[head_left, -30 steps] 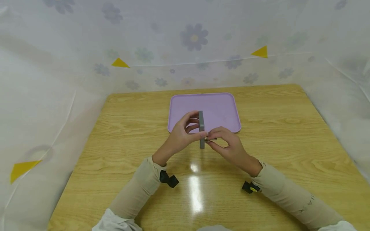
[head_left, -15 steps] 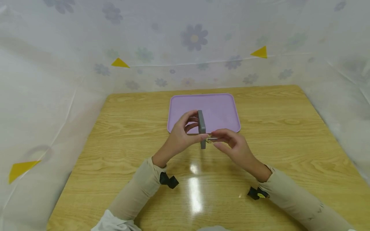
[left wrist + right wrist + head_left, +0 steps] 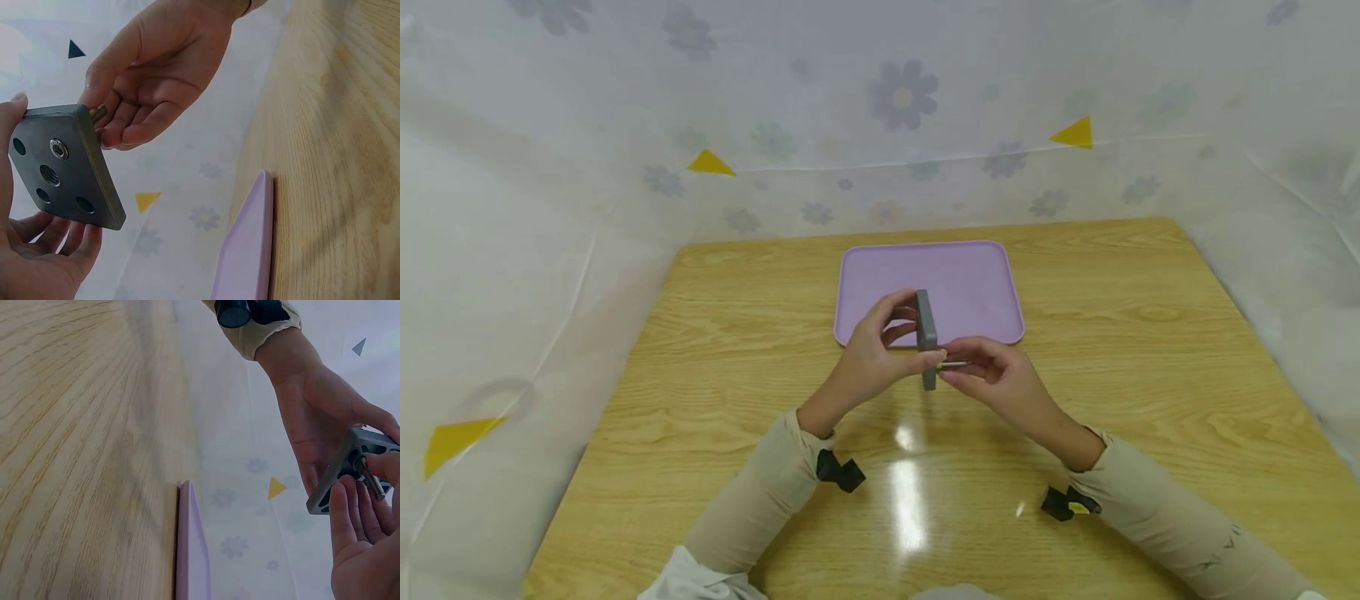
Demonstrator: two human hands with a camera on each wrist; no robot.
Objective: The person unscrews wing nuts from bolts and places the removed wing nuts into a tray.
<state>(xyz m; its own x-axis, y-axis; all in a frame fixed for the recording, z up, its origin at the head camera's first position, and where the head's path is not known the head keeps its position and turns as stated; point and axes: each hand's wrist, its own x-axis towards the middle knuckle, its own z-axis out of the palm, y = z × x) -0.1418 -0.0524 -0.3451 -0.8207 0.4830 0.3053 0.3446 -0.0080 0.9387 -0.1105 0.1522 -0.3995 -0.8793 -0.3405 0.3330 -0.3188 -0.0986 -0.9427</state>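
Observation:
My left hand point(image 3: 876, 346) holds a grey square plate point(image 3: 926, 321) on edge above the table, thumb on the near side and fingers at the far edge. Several round holes show on its flat face in the left wrist view, with a socket-head bolt point(image 3: 59, 149) seated in one. The bolt's threaded shank point(image 3: 376, 482) sticks out of the ribbed back, as the right wrist view shows. On that side, my right hand point(image 3: 1003, 379) pinches round the bolt close to the plate with thumb and index finger. Those fingertips partly hide the bolt's base.
A lilac tray point(image 3: 970, 287) lies on the wood-grain table point(image 3: 1112, 333) beyond my hands. Pale flowered sheeting point(image 3: 820, 92) with yellow triangles surrounds the table at the back and sides.
Half a second ago the right thumb and fingers were spread apart around the bolt, a little farther right. Now they have come together again, closer to the plate. The left hand keeps its hold.

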